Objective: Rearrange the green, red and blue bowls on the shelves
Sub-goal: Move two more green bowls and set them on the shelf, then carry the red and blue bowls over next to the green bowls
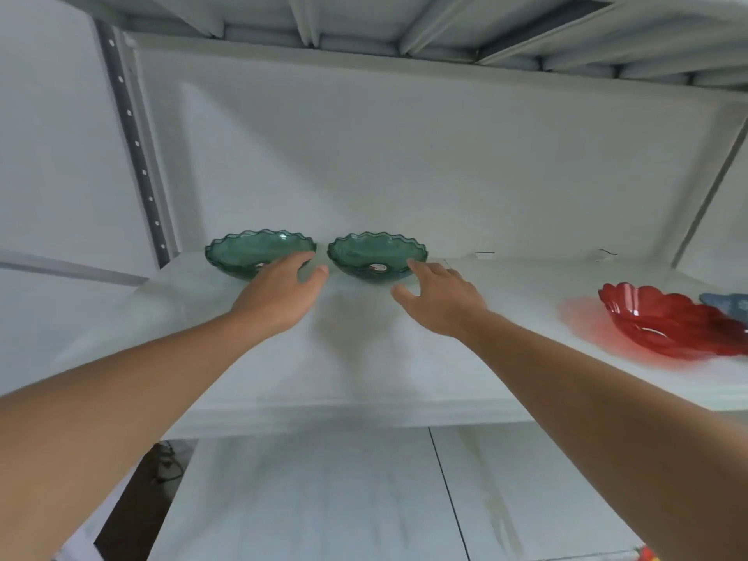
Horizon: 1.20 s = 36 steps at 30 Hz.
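Note:
Two green glass bowls with wavy rims stand side by side at the back of the white shelf [364, 358]: a left green bowl [251, 249] and a right green bowl [372, 249]. My left hand [283, 293] is open, its fingers against the front of the left bowl. My right hand [439, 297] is open too, fingertips at the right bowl's front rim; neither hand grips a bowl. A red bowl [672, 321] lies at the shelf's right end. Behind it a blue bowl [728, 303] is cut off by the frame edge.
The underside of a higher shelf [404, 26] hangs overhead. A perforated metal upright [133, 147] stands at the left. A lower white shelf [344, 500] shows beneath, with a small red and yellow object [647, 554] at its bottom right edge.

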Each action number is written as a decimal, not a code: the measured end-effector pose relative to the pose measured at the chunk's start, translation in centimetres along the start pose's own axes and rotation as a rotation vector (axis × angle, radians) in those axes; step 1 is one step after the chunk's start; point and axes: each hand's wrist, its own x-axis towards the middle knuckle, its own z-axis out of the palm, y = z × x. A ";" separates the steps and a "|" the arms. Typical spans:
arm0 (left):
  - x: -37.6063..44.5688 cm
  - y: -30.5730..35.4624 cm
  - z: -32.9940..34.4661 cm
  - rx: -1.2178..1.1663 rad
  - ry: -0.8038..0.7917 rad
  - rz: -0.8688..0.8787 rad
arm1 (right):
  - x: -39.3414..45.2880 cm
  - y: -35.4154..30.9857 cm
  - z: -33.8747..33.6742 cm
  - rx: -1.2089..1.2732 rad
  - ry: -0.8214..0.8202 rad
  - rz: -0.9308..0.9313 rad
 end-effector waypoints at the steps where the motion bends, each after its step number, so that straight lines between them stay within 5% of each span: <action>1: -0.7 0.4 0.1 -0.003 -0.005 -0.005 | -0.8 0.1 -0.2 -0.005 -0.006 0.006; 21: -7.7 15.1 4.1 0.008 -0.020 -0.006 | -9.3 11.7 -6.8 0.042 0.027 -0.036; 36: -6.2 29.7 18.7 -0.178 -0.264 0.252 | -16.8 29.2 -12.3 -0.067 0.113 0.345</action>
